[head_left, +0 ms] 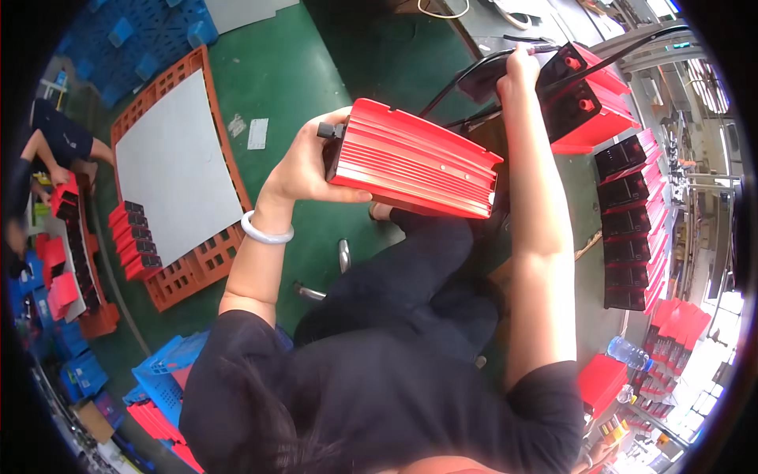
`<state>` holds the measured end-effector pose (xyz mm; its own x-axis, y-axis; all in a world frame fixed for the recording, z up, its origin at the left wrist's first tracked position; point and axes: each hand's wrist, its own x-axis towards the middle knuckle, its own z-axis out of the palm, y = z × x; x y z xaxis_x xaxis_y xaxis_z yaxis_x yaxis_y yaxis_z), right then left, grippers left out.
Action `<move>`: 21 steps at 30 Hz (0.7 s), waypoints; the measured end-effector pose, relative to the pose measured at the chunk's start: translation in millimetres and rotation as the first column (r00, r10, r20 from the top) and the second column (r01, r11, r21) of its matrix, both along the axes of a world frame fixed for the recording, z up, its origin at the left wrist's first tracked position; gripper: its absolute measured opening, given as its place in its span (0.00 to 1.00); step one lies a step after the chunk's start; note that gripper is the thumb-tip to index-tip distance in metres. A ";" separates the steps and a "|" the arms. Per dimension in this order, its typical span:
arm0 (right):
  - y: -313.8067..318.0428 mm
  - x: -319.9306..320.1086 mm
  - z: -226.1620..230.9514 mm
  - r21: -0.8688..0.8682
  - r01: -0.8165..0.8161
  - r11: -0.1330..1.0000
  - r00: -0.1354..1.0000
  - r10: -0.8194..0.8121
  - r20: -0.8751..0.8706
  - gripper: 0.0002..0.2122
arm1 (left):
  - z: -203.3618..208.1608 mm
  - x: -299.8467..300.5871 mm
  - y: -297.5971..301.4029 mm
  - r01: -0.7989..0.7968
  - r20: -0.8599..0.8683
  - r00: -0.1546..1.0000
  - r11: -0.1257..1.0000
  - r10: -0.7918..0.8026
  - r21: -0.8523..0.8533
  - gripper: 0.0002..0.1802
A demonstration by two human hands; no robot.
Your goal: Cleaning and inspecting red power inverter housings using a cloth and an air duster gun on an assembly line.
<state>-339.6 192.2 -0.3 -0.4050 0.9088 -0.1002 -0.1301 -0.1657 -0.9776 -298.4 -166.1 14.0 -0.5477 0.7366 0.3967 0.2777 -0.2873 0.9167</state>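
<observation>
My left hand (304, 167) is wrapped around one end of a red power inverter (418, 158), a long box with a ribbed metal case. A black knob (327, 130) sticks out of its black end panel beside my fingers. The inverter is held in the air above my lap. My right hand (519, 75) reaches out to the bench at the far right, its fingers closed beside a dark panel (483, 79) and black cables (545, 47). What those fingers grip is hidden. Two more red inverters (584, 110) with red terminals stand just right of that hand.
A row of red inverters (655, 225) lines the bench on the right, with a water bottle (629, 352) farther along. At left, an orange pallet (170, 280) bears a white sheet (178, 158) and several inverters (133, 237). Blue crates (170, 367) stand lower left; another person (63, 150) works beyond.
</observation>
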 end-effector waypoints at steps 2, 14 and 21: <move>-3.2 0.0 2.0 0.125 0.048 0.991 0.967 -0.078 0.243 0.12 | -2.3 3.7 -8.5 -0.032 -0.044 0.998 0.999 0.033 0.025 0.46; -43.4 75.5 34.5 0.182 -0.839 0.513 0.339 0.754 -0.563 0.20 | -11.1 28.8 -9.2 -0.010 0.048 0.999 0.999 0.011 -0.031 0.41; -107.7 245.8 64.6 0.267 -0.734 0.625 0.679 0.684 0.266 0.09 | -33.4 76.9 6.4 0.120 0.010 0.993 0.984 -0.120 -0.134 0.37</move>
<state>-93.8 84.5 64.3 -0.9434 0.3289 0.0417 0.0177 0.1757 -0.9843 -221.5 -159.7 -19.4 -0.4530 0.8433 0.2893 0.2467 -0.1932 0.9496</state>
